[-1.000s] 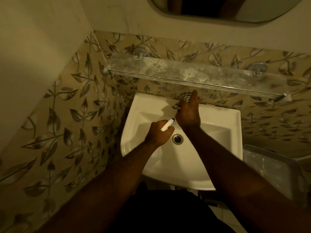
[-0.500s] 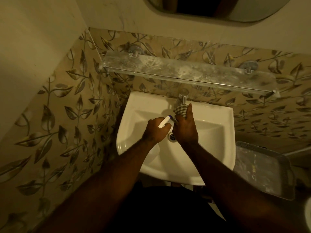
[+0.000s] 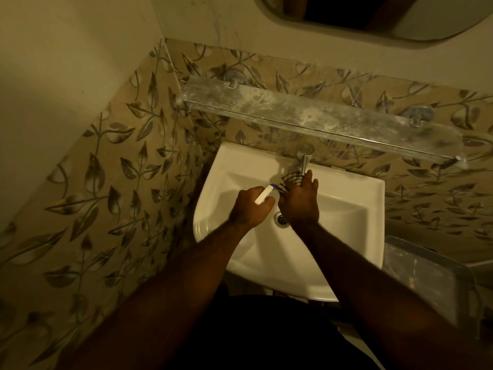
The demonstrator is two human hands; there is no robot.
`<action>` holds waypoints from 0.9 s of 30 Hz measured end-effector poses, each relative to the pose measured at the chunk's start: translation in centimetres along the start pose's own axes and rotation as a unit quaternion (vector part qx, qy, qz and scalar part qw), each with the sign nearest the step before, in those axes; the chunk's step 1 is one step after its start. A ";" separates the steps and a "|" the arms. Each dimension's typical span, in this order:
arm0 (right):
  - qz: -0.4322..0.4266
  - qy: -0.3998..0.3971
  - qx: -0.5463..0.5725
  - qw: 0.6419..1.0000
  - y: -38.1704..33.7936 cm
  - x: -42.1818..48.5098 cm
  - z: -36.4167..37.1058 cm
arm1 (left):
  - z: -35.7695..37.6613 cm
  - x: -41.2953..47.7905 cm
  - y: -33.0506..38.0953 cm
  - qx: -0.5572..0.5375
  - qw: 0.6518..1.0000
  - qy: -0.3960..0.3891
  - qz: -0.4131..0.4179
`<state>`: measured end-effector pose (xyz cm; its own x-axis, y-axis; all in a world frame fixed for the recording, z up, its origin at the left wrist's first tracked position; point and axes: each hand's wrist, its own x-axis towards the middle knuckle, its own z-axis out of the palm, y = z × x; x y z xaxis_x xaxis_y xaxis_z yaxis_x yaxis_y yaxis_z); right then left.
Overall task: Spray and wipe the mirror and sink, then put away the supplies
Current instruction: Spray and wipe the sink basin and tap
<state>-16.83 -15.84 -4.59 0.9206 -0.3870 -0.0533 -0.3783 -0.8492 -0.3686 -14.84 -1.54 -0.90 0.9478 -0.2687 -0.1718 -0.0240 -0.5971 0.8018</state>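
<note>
A white sink [image 3: 346,209] hangs on the leaf-patterned wall below me, with a metal tap [image 3: 302,158] at its back edge and a drain [image 3: 281,218] in the bowl. My left hand [image 3: 249,208] is over the bowl, closed around a spray bottle whose white nozzle with a blue tip [image 3: 264,194] sticks out. My right hand [image 3: 300,201] presses a checked cloth [image 3: 289,180] against the sink's back wall just below the tap. The lower edge of the mirror [image 3: 373,20] shows at the top.
A dusty glass shelf [image 3: 306,116] runs along the wall above the tap. A grey plastic basket [image 3: 432,279] stands low at the right of the sink. Walls close in on the left and behind.
My right hand with the cloth has slid back from the tap area toward the bowl, then stayed near the tap base. My left hand keeps the bottle over the bowl.
</note>
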 end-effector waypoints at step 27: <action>0.095 -0.124 0.029 0.987 -2.3 -4.3 2.1 | -1.9 0.1 -1.0 -0.017 1.000 0.003 -0.015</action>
<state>-19.70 -11.44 -5.45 0.8318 -0.4311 -0.3498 -0.5469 -0.7447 -0.3826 -14.09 0.47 -0.67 0.9500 -0.2458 -0.1928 0.0156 -0.5790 0.8152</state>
